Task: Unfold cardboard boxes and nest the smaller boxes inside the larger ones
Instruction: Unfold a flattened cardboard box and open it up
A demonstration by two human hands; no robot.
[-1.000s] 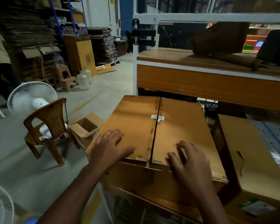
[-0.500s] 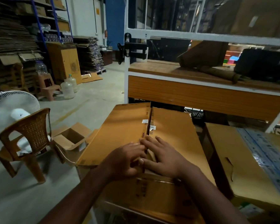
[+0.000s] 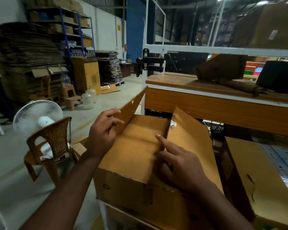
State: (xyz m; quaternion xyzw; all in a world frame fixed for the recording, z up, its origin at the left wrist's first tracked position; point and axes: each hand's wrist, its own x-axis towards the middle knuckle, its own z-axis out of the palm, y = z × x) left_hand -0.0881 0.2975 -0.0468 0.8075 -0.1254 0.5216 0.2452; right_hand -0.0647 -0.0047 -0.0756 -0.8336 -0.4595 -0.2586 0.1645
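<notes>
Two hands [image 3: 105,131], two boxes [image 3: 133,188], one chair [image 3: 51,143].

A dim warehouse with a grey concrete floor [image 3: 20,163] and a white wall [image 3: 105,30]. Flattened cardboard stacks [image 3: 27,52] rise beside blue-framed shelving [image 3: 68,35]. A brown plastic chair [image 3: 51,146] stands in front of a white pedestal fan [image 3: 38,117]; two clear jars [image 3: 88,98] sit near a small stool [image 3: 71,97]. At right, a white-framed wooden worktop [image 3: 173,80].
</notes>
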